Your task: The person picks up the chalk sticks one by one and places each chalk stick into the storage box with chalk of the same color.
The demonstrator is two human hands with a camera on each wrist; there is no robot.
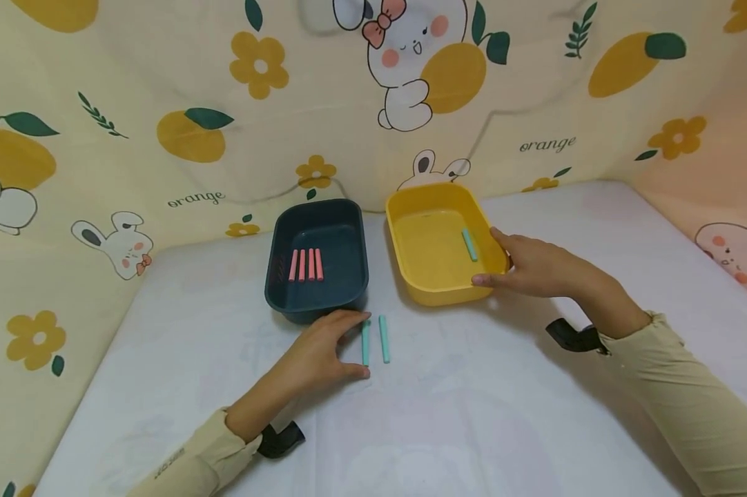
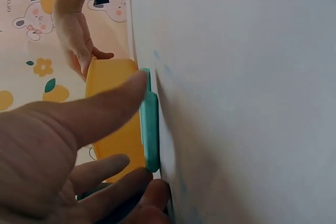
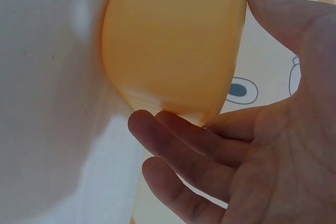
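In the head view my left hand [image 1: 320, 348] reaches over the table, thumb and fingers spread about the two ends of a teal chalk stick [image 1: 365, 343]. A second teal chalk stick [image 1: 384, 339] lies just right of it. The left wrist view shows the thumb beside the chalk [image 2: 151, 135]; whether it touches is unclear. My right hand [image 1: 538, 266] holds the yellow bin [image 1: 417, 279] at its right front corner, thumb and fingers on either side. Inside that bin lies another teal chalk stick [image 1: 469, 244]. The right wrist view shows the fingers [image 3: 178, 135] against the bin's wall.
A dark blue bin [image 1: 342, 293] stands left of the yellow one, with several pink chalk sticks [image 1: 306, 265] side by side in it. Behind both bins rises a printed cloth [image 1: 348, 124]. White cloth covers the table [image 1: 448, 414].
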